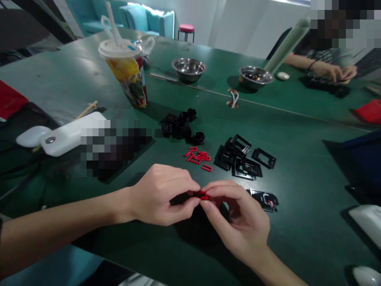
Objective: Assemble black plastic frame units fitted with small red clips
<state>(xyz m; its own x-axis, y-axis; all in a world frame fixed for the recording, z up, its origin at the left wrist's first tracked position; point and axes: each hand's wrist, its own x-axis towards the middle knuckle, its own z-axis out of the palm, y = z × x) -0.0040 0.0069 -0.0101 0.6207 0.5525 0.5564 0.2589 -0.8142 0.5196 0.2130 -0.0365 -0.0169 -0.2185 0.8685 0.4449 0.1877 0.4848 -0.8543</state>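
Note:
My left hand [160,194] and my right hand [235,218] meet just above the green table [297,167], both pinched on a small red plastic clip [201,194] with a black part under it, mostly hidden by the fingers. Just beyond my hands lies a small heap of red clips [199,156]. To its right sits a pile of flat black frames [242,159], and behind it a cluster of chunky black parts [180,125]. An assembled black piece [264,199] lies right of my right hand.
A lidded drink cup with a straw [127,71] stands at the back left. Two steel bowls [188,69] [255,76] sit farther back. Another person's hands [336,73] work at the far right. A white device [64,137] lies at left, and white objects [367,220] at the right edge.

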